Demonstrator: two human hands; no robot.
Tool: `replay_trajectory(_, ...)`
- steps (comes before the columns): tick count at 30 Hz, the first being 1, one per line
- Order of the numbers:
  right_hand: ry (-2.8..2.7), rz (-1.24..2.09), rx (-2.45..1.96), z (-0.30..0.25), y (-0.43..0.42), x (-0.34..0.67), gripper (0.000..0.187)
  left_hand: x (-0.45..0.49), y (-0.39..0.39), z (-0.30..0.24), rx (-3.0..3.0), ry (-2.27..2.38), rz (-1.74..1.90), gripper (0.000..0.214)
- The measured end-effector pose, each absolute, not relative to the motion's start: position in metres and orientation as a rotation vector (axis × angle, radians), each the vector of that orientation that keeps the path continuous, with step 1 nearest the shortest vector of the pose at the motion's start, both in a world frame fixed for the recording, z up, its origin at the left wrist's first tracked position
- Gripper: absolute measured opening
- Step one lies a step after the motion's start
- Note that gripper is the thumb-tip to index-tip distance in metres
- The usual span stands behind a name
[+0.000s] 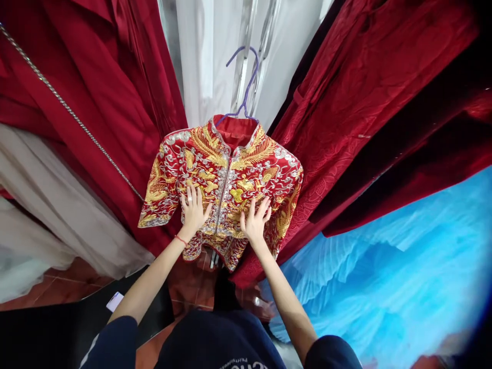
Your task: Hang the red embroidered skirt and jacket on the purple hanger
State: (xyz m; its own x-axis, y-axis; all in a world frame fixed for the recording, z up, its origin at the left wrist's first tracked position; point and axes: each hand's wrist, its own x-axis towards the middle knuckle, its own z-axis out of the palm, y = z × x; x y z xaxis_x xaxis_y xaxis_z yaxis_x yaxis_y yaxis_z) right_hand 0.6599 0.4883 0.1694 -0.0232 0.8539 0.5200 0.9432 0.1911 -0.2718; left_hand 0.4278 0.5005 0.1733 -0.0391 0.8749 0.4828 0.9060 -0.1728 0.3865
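A red jacket with gold and silver embroidery and a stand collar hangs on a purple hanger in front of me. A zipper closes its front. My left hand lies on the jacket's front, left of the zipper, fingers spread; a ring and a red wrist cord show on it. On the other side of the zipper, my right hand rests on the embroidered front with its fingers apart. Neither hand grips the cloth. Below the hands, the hem flares out.
Dark red garments hang to the left, a silver chain trim across them. Patterned red dresses hang on the right, above a bright blue ruffled fabric. White cloth and metal rails stand behind. A black surface holds a small white card.
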Motion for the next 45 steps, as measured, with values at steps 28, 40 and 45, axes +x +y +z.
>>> replay_trajectory(28,-1.684,-0.518,-1.312,0.376,0.604,0.685,0.052,0.399,0.603,0.371,-1.981,-1.549,-1.263,0.046)
replay_trajectory(40,-1.605,0.304,-1.053,0.356,0.575,0.764,0.036,0.308,0.560,0.370,-2.124,-1.765,-1.506,0.047)
replay_trajectory(45,-1.721,0.501,-1.014,0.363,0.573,0.776,0.037,0.288,0.562,0.368,-2.259,-1.767,-1.555,0.049)
